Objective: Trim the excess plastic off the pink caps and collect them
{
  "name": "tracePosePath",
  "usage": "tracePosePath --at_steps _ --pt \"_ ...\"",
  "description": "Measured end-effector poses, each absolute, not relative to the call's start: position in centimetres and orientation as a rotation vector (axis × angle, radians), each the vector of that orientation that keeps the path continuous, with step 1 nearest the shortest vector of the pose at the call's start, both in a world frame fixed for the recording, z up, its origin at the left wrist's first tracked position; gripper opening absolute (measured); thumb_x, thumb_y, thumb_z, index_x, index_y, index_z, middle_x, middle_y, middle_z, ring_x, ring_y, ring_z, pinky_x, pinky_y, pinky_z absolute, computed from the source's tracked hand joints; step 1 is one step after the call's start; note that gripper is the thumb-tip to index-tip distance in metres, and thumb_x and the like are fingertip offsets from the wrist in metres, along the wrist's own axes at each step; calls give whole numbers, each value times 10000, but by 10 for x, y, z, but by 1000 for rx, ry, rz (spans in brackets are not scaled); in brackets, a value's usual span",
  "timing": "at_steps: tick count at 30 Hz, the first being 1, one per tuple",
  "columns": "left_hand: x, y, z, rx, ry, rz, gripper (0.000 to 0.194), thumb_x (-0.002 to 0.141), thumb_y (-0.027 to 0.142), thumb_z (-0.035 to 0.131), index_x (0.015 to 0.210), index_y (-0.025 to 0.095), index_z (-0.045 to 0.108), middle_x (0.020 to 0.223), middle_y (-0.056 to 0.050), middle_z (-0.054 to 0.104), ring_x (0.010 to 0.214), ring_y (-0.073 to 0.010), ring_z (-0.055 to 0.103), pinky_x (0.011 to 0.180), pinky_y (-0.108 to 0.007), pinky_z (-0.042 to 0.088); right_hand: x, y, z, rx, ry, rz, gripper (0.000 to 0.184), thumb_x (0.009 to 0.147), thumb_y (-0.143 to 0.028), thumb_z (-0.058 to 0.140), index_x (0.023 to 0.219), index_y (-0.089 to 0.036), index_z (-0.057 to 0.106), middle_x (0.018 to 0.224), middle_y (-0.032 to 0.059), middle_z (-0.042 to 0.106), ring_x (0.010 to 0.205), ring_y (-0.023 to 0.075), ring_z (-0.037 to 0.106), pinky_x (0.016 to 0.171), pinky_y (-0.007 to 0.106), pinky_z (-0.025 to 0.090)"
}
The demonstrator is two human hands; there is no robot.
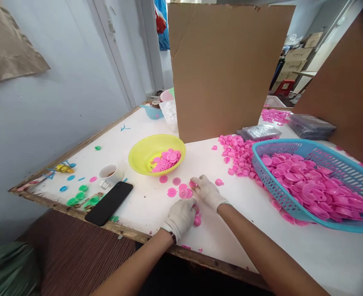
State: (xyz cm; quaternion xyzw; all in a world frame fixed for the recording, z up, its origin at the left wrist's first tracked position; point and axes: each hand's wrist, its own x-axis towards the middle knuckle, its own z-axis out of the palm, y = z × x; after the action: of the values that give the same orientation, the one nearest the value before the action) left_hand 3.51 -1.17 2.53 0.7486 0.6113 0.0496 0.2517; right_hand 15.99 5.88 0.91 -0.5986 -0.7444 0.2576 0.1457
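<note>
My left hand point(180, 216), in a white glove, is closed near the table's front edge. Pink plastic shows at its curled fingertips, partly hidden by them. Just beyond those fingertips lies a pink disc point(197, 220). Farther forward, my gloved right hand point(208, 192) has its fingers bent down and pinched on a small pink plastic disc point(193, 185). Several flat pink discs point(183, 190) lie loose to the left of that hand. A yellow bowl point(139, 154) behind them holds a heap of similar pink discs point(166, 159). One pink cup-shaped piece point(219, 182) rests right of my right hand.
A blue basket point(266, 185) full of pink pieces stands at right, beside a loose pink pile point(238, 154). An upright cardboard sheet point(227, 74) blocks the back. At left are a black phone point(109, 203), a cup of brown liquid point(109, 174) and green pieces point(81, 195).
</note>
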Motion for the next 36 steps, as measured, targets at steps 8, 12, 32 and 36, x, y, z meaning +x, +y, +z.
tracePosePath --at_steps 8,12,32,36 --pt "61 2 10 1994 1471 316 186 750 284 509 811 184 653 751 -39 659 692 -159 582 620 -251 403 241 22 -4 -1753 -2123 749 247 730 -104 464 955 -181 533 777 7 540 732 135 518 676 235 390" --pt "72 6 -2 1778 1319 402 198 768 246 449 808 162 624 648 -13 619 517 -106 536 523 -222 414 257 20 -11 -1712 -2100 747 352 799 -184 410 1141 -174 490 814 26 583 751 152 550 719 261 413" --pt "64 1 3 1038 1070 493 128 769 267 530 750 142 509 524 24 520 450 -82 526 466 -215 461 234 -11 -10 -1537 -1365 1608 196 735 -355 528 813 -204 431 581 -67 501 424 82 502 398 199 378" --pt "64 4 4 1053 1112 451 126 761 262 551 766 141 516 521 9 550 474 -101 558 479 -228 483 225 -11 -7 -1567 -1346 1699 216 763 -397 516 822 -209 427 554 -70 513 391 83 515 349 176 365"
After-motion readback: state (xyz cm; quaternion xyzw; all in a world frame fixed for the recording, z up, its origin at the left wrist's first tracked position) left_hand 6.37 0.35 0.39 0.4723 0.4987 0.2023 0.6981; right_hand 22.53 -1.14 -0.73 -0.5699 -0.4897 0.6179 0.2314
